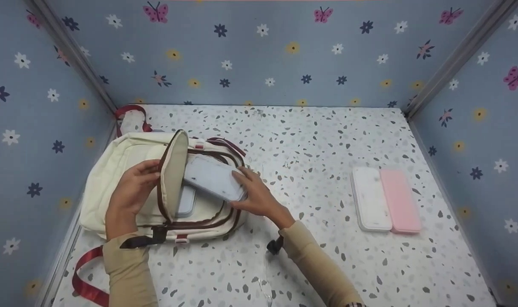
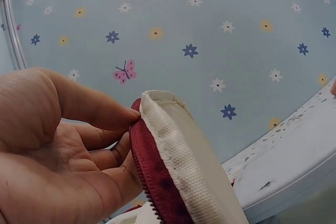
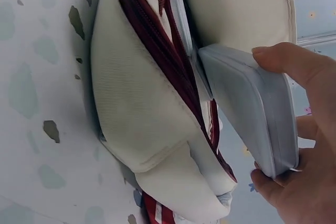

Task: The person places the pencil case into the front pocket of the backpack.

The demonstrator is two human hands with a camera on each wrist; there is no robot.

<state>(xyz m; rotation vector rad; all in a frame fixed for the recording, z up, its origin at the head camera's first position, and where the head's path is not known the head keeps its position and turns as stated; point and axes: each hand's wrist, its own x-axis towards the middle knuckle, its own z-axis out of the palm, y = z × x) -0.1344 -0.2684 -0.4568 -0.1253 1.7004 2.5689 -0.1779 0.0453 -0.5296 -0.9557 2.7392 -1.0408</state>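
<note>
A cream backpack (image 1: 127, 149) with dark red zips lies on its back at the left, its front pocket unzipped. My left hand (image 1: 133, 187) pinches the zip edge of the raised pocket flap (image 2: 181, 156) between thumb and fingers. In my right hand (image 1: 259, 194) is a pale blue-grey flat case (image 1: 214, 177) with rounded corners, gripped by its outer end. The case's other end points into the pocket, tilted, under the flap. Inside the pocket shows part of another pale case (image 1: 185, 201); the flap hides the rest of it.
On the right of the speckled table (image 1: 301, 140) lie a white case (image 1: 372, 200) and a pink case (image 1: 401, 200), side by side. A red strap (image 1: 86, 281) trails at the front left. Flower-patterned panels (image 1: 250, 51) enclose the table at the back and sides.
</note>
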